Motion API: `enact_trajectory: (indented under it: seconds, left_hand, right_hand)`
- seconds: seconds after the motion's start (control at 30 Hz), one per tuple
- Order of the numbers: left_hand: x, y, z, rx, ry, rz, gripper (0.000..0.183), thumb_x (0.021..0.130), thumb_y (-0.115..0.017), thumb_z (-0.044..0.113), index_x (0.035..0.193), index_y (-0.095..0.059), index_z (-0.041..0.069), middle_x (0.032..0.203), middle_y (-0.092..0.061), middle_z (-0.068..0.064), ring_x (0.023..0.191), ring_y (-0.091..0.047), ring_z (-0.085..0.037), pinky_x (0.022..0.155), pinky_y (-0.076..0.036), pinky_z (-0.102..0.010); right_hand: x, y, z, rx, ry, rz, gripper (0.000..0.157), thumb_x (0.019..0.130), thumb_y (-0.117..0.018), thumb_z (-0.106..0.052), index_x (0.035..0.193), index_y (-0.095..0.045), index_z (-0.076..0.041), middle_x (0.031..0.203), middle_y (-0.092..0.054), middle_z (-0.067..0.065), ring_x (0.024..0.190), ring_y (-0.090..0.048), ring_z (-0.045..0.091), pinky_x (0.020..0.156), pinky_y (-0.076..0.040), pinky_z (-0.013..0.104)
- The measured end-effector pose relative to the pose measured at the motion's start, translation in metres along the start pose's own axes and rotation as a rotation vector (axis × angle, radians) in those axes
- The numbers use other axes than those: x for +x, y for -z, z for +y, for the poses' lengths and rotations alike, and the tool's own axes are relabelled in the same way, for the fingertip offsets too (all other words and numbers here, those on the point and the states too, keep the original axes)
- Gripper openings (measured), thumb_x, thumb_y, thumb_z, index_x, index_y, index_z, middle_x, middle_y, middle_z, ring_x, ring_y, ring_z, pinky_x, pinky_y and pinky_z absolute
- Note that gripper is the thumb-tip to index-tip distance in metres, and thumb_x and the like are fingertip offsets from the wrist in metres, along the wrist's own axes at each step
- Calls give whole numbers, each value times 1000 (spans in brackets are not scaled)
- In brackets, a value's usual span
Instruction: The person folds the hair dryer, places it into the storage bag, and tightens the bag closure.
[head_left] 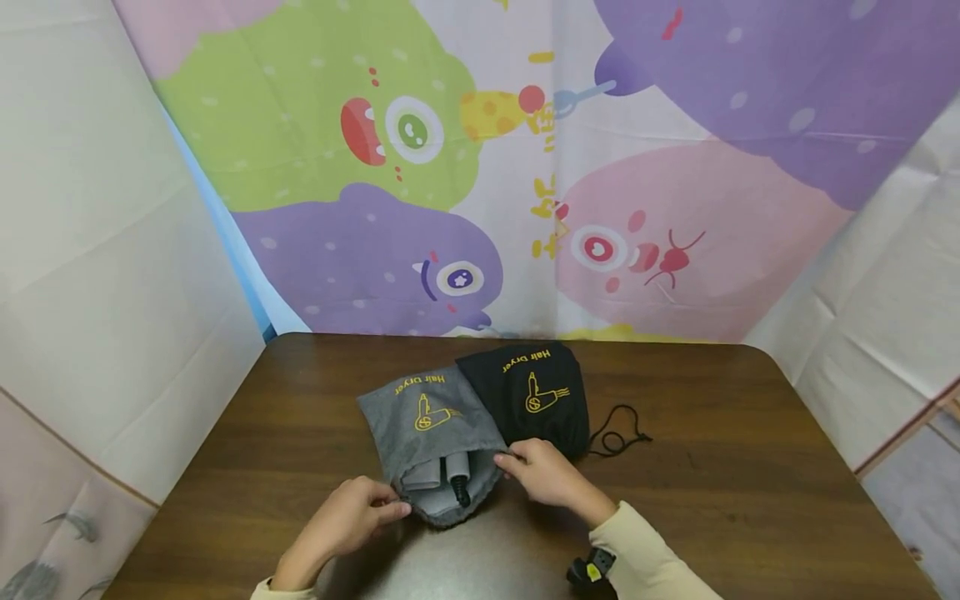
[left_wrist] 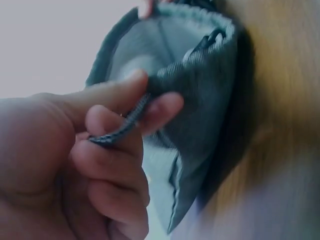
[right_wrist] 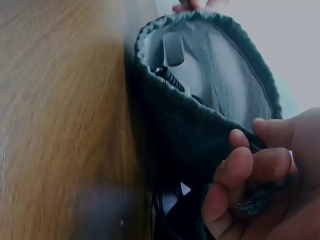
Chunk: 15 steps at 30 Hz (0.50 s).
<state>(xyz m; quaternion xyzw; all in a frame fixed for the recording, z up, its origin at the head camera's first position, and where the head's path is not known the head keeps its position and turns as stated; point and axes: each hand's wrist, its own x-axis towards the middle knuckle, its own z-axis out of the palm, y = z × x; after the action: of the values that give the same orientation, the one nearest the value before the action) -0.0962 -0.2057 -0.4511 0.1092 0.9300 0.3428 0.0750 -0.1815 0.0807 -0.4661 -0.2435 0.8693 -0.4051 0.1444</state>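
Observation:
A grey drawstring pouch [head_left: 472, 417] printed "Hair Dryer" lies on the table, its mouth spread wide towards me. Inside show the light grey parts of a hair dryer [head_left: 457, 464] and its black ribbed cord sleeve [head_left: 460, 490]; the rest is hidden in the cloth. My left hand [head_left: 348, 515] pinches the left side of the rim, and a drawstring [left_wrist: 122, 125] passes between its fingers in the left wrist view. On the opposite side, my right hand [head_left: 546, 473] pinches the rim, with a dark cord end [right_wrist: 251, 202] tucked within its curled fingers.
A black pouch [head_left: 543, 383] with the same print lies behind to the right, partly under the grey one. Its black drawstring [head_left: 618, 433] loops out onto the brown wooden table [head_left: 735, 467]. A cartoon-printed cloth [head_left: 420, 275] hangs behind the far edge.

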Motion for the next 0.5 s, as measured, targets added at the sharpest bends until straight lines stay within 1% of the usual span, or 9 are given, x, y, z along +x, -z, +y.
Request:
enact_trajectory:
  seconds: [0.07, 0.13, 0.23, 0.33, 0.5]
  left_hand:
    - [-2, 5, -4, -24, -23, -17, 35, 91, -65, 35, 66, -62, 10, 55, -44, 13, 50, -39, 2, 50, -34, -20]
    - [-4, 9, -8, -37, -31, -24, 36, 92, -64, 33, 64, -58, 10, 56, -42, 13, 51, -37, 2, 50, -33, -19]
    - [-7, 13, -11, -47, 4, -25, 37, 94, -61, 29, 63, -51, 12, 58, -39, 12, 52, -35, 1, 50, -32, -19]
    - [-9, 16, -15, -83, 32, -45, 33, 96, -57, 25, 66, -53, 11, 61, -45, 9, 55, -39, 0, 52, -34, -20]
    - [-11, 17, -20, -192, 12, -127, 28, 99, -53, 19, 76, -62, 4, 67, -56, 4, 59, -50, -2, 56, -41, -22]
  right_hand:
    - [-1, 3, 3, 10, 3, -22, 40, 100, -53, -29, 76, -61, 2, 54, -41, -6, 44, -42, 6, 46, -37, 23]
    - [-2, 7, 5, 25, 5, -46, 42, 100, -53, -30, 75, -60, 3, 54, -41, -5, 43, -42, 7, 45, -38, 24]
    - [-4, 11, 9, 36, 9, -70, 43, 100, -54, -32, 72, -58, 1, 54, -43, -5, 42, -42, 8, 44, -38, 24]
    - [-4, 13, 13, 45, 17, -85, 43, 100, -54, -32, 71, -57, 0, 53, -44, -5, 41, -43, 8, 44, -38, 24]
    - [-6, 16, 17, 89, 35, -115, 43, 101, -51, -29, 69, -52, 1, 51, -42, -5, 40, -45, 8, 45, -38, 23]
